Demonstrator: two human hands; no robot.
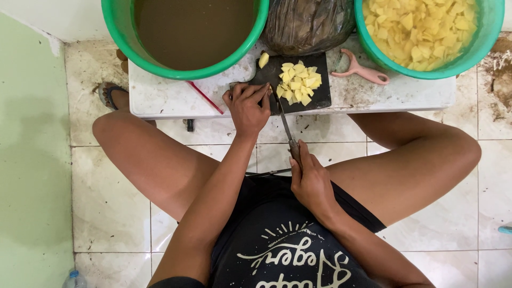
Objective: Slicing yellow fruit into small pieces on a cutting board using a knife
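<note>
Head view looked straight down on a seated person working at a low white board (160, 98) laid across the tiled floor. The right hand (311, 184) was wrapped closed around the handle of a knife (285, 128), whose blade ran up toward twelve o'clock onto a small dark cutting board (320, 96). The left hand (247, 109), at about ten o'clock from the right hand, lay with fingers curled at the near left edge of that board, touching the blade's side; whether it pinned a piece beneath could not be told. A heap of cut yellow pieces (298, 82) sat on the board just beside the blade at one o'clock, with one stray piece (263, 60) apart at eleven. A green tub of murky brown water (194, 32) stood at eleven o'clock, a green tub of cut yellow chunks in water (426, 26) at two o'clock, a dark plastic bag (306, 21) between them, and a pink peeler (362, 70) lay near the board at three o'clock. As a judgement, the main risk was the blade catching the left fingers, since they sat against it; the little board could also slide on the wet, dirty surface, and pieces near the heap's edge could roll off.
</note>
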